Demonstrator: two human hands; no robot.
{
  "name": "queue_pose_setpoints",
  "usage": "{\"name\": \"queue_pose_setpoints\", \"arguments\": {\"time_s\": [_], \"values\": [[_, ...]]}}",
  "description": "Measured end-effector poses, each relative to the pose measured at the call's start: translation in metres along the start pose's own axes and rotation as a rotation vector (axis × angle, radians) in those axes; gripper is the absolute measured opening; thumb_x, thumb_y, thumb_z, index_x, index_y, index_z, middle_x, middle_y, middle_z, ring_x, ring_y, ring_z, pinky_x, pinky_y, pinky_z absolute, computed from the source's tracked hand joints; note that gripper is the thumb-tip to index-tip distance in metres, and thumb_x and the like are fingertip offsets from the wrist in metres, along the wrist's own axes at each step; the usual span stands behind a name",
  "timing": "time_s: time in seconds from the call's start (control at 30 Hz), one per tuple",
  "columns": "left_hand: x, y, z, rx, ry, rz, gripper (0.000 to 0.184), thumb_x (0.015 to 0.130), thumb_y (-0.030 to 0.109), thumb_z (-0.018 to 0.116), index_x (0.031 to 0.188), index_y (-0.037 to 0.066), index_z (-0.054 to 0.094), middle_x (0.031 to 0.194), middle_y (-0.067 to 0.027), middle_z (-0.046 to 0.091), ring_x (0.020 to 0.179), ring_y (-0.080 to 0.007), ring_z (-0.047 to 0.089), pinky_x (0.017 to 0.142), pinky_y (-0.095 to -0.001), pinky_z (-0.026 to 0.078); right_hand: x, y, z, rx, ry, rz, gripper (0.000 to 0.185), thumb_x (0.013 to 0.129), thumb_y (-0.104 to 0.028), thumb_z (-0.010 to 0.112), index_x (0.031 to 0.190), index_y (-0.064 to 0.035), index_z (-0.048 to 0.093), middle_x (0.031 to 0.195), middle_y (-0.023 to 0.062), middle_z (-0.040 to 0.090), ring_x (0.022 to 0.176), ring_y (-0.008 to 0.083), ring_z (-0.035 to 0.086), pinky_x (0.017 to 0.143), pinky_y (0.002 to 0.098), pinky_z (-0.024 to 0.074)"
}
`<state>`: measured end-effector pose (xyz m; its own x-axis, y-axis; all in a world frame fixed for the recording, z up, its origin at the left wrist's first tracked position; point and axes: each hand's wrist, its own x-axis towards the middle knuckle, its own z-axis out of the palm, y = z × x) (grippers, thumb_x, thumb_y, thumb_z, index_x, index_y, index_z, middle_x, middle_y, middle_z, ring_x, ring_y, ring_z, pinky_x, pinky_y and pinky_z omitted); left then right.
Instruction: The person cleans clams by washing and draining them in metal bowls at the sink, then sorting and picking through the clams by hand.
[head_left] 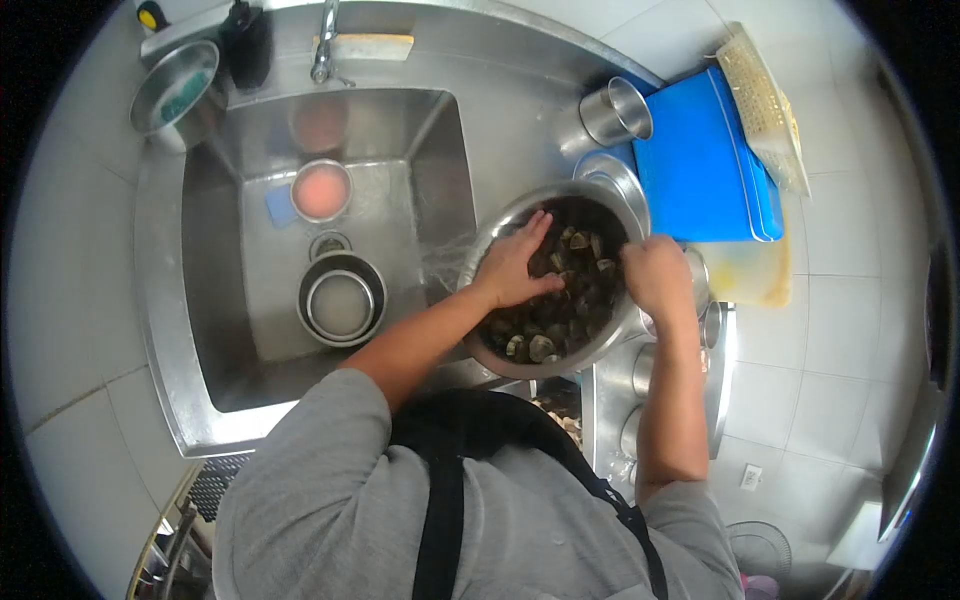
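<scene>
A large metal bowl point(478, 345) of clams point(542, 348) is at the sink's right edge. Water runs off its left side into the sink. My left hand point(518, 262) reaches over the left rim, with fingers spread against the clams and dark water. On the opposite side, my right hand point(657, 275) is closed around the bowl's rim. Part of the bowl's underside and what supports it are hidden.
The steel sink point(215, 300) holds a small bowl with something pink point(322, 190), a blue sponge point(280, 206) and nested pots point(342, 300). A faucet point(324, 50) stands behind. Right of the bowl are a steel pot point(615, 112) and a blue box point(695, 160).
</scene>
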<state>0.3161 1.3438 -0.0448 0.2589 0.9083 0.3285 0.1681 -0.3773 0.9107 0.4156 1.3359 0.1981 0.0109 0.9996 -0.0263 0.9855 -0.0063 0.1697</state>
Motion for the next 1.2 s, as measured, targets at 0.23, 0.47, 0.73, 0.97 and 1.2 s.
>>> {"name": "queue_pose_setpoints", "arguments": {"time_s": [0.23,0.47,0.73,0.97,1.2], "values": [[0.023,0.046,0.029,0.33,-0.328,0.025,0.078,0.08,0.051,0.063,0.143,0.014,0.037,0.151,-0.0197,0.025,0.138,-0.0331,0.029,0.11,-0.0459,0.028,-0.063,0.138,0.056,0.404,-0.037,0.407,0.035,0.071,-0.023,0.062,0.081,0.0108,0.064,0.073,0.0267,0.063,0.064,0.0331,0.064,0.065,0.0406,0.0492],[0.147,0.056,0.024,0.277,0.227,-0.221,0.03,0.084,0.032,0.061,0.097,0.005,0.067,0.098,-0.0153,0.069,0.091,-0.0326,0.065,0.081,-0.0432,0.051,-0.142,0.187,0.152,1.115,0.023,0.872,0.026,0.072,-0.011,0.064,0.084,0.0118,0.064,0.073,0.0146,0.065,0.065,0.023,0.061,0.061,0.0368,0.048],[0.187,-0.049,0.029,0.497,-0.078,-0.738,0.035,0.078,0.028,0.064,0.105,0.007,0.069,0.117,-0.0177,0.064,0.108,-0.0321,0.062,0.091,-0.041,0.05,-0.153,0.182,0.179,1.395,0.057,0.905,0.028,0.076,-0.011,0.061,0.095,0.0086,0.063,0.085,0.0114,0.064,0.073,0.0208,0.06,0.069,0.0321,0.047],[0.074,-0.079,-0.139,0.085,0.272,-0.663,0.025,0.071,0.02,0.063,0.08,-0.003,0.066,0.076,-0.0127,0.065,0.07,-0.0209,0.059,0.065,-0.0363,0.047,-0.133,0.186,0.181,1.118,0.025,0.847,0.033,0.076,-0.01,0.061,0.102,0.0101,0.058,0.093,0.0162,0.064,0.081,0.0253,0.06,0.076,0.0342,0.0469],[-0.133,-0.082,-0.27,0.312,0.396,-0.871,0.028,0.073,0.018,0.059,0.086,-0.005,0.067,0.076,-0.0191,0.066,0.069,-0.0289,0.062,0.066,-0.0402,0.047,-0.121,0.185,0.199,1.28,-0.011,0.899,0.036,0.078,-0.011,0.06,0.107,0.0092,0.057,0.097,0.0158,0.064,0.082,0.0275,0.061,0.077,0.0375,0.0486]]}}
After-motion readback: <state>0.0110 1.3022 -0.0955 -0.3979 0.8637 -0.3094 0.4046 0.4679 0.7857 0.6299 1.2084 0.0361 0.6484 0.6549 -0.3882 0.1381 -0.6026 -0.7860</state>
